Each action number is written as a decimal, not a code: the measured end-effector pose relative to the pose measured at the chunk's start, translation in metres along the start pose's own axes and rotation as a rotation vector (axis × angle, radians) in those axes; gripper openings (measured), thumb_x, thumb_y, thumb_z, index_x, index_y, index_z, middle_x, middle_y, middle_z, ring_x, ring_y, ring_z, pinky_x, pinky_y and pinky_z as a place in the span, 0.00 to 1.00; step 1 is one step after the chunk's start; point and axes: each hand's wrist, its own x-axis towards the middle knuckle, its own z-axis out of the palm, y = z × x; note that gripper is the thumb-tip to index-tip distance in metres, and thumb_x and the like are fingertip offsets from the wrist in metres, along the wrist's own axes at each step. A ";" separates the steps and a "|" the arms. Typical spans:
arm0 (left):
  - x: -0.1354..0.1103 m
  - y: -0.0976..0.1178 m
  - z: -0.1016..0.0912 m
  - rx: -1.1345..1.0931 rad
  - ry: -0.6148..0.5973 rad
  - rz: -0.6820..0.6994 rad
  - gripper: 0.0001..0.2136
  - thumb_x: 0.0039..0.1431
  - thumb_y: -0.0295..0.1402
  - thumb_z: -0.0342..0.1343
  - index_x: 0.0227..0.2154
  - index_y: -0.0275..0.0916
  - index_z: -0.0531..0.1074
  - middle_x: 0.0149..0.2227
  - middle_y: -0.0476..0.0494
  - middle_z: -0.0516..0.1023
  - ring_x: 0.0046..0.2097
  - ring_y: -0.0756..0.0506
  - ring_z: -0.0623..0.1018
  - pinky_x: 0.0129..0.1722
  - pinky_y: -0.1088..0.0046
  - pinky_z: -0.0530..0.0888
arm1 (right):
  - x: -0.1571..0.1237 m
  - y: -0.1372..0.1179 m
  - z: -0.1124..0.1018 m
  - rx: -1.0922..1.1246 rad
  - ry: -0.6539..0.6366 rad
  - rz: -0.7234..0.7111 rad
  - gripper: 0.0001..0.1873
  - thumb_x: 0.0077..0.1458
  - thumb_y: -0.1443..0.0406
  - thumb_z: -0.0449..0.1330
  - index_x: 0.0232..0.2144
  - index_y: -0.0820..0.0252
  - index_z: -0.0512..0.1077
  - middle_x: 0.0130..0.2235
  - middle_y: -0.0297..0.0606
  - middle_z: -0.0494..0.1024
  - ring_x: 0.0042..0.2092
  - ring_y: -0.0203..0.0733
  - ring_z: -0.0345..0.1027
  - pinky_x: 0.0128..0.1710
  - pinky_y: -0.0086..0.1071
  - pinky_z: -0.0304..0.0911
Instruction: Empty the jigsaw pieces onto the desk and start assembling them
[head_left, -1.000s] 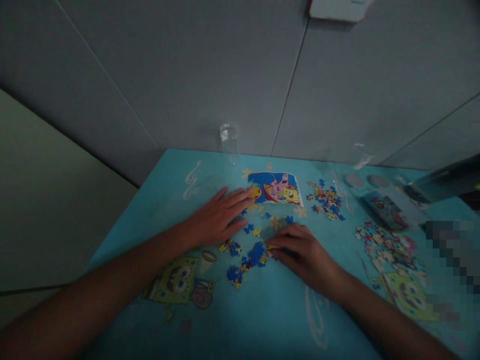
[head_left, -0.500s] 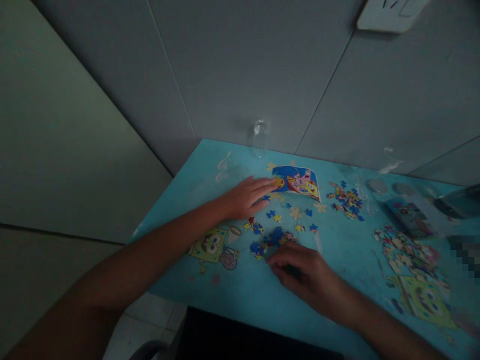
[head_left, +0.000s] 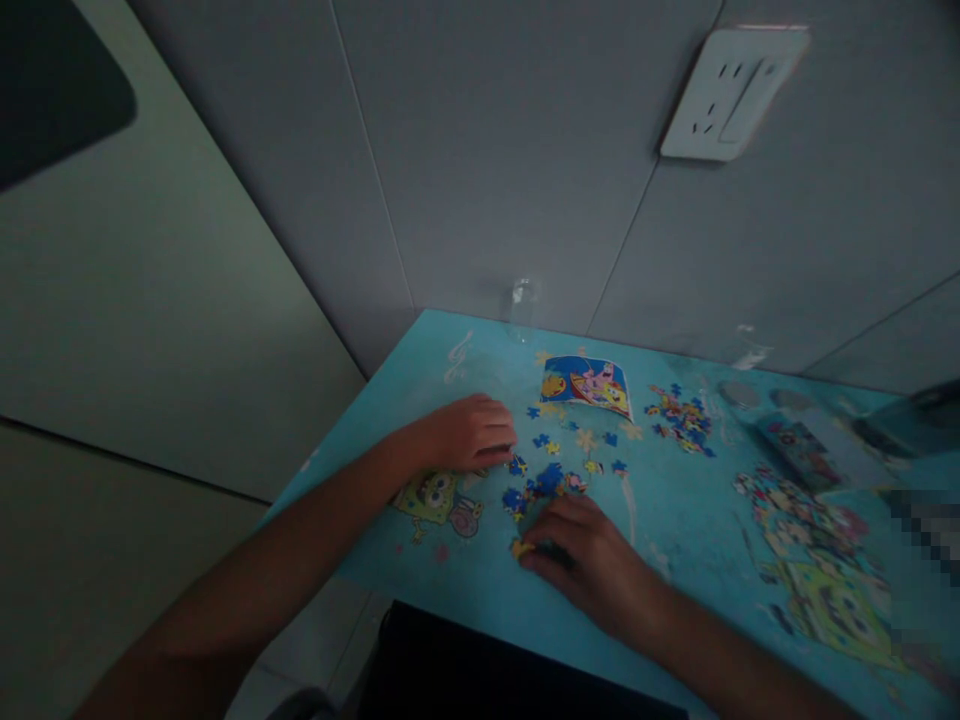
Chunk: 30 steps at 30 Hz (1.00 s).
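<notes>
A small cluster of blue and yellow puzzle pieces [head_left: 541, 482] lies on the turquoise cartoon-printed table [head_left: 675, 520]. My right hand [head_left: 592, 562] lies low on the table near its front edge, fingertips pinching a yellow puzzle piece [head_left: 520, 548]. My left hand [head_left: 472, 435] rests just left of the cluster with its fingers curled in; nothing shows inside it. Behind the cluster lies the printed reference picture [head_left: 586, 383].
More loose pieces sit in a pile [head_left: 679, 415] right of the picture and a bigger heap [head_left: 802, 510] at the right. A clear glass jar [head_left: 523, 305] stands by the wall. A puzzle box [head_left: 799, 450] and round lids [head_left: 739, 393] lie at the back right.
My left hand drew back from the reference picture and curled its fingers. My right hand slid toward the table's front edge with a yellow piece. The view tilted up and back.
</notes>
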 end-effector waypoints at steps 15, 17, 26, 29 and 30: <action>0.005 0.018 -0.007 -0.239 -0.089 0.034 0.23 0.63 0.46 0.61 0.56 0.42 0.72 0.51 0.39 0.76 0.51 0.40 0.74 0.56 0.58 0.67 | 0.005 0.040 -0.037 -0.409 0.115 -0.083 0.14 0.67 0.65 0.57 0.51 0.53 0.76 0.53 0.41 0.77 0.54 0.49 0.69 0.55 0.50 0.66; 0.007 0.023 -0.007 -0.272 -0.106 0.065 0.25 0.59 0.48 0.63 0.56 0.42 0.72 0.51 0.39 0.76 0.50 0.40 0.75 0.56 0.58 0.68 | -0.001 0.047 -0.046 -0.408 0.131 -0.062 0.12 0.66 0.65 0.58 0.50 0.53 0.77 0.52 0.41 0.78 0.53 0.49 0.71 0.54 0.49 0.66; 0.001 0.020 0.004 -0.236 -0.083 0.103 0.10 0.64 0.36 0.60 0.47 0.43 0.78 0.49 0.40 0.77 0.49 0.42 0.76 0.54 0.60 0.70 | -0.004 0.043 -0.057 -0.404 0.146 -0.100 0.17 0.65 0.64 0.58 0.55 0.51 0.75 0.56 0.44 0.75 0.56 0.52 0.69 0.55 0.52 0.66; 0.000 0.016 0.002 -0.199 -0.073 0.085 0.08 0.66 0.35 0.59 0.46 0.42 0.78 0.48 0.40 0.77 0.48 0.42 0.76 0.53 0.60 0.70 | 0.000 0.033 -0.046 -0.410 0.060 -0.149 0.19 0.65 0.63 0.59 0.58 0.50 0.73 0.60 0.45 0.71 0.59 0.54 0.67 0.57 0.53 0.65; 0.000 0.015 0.001 -0.192 -0.071 0.075 0.08 0.66 0.35 0.58 0.46 0.42 0.78 0.48 0.40 0.77 0.48 0.43 0.76 0.53 0.60 0.70 | 0.001 0.031 -0.043 -0.415 0.033 -0.156 0.19 0.65 0.62 0.59 0.58 0.51 0.73 0.61 0.46 0.71 0.60 0.54 0.66 0.58 0.54 0.64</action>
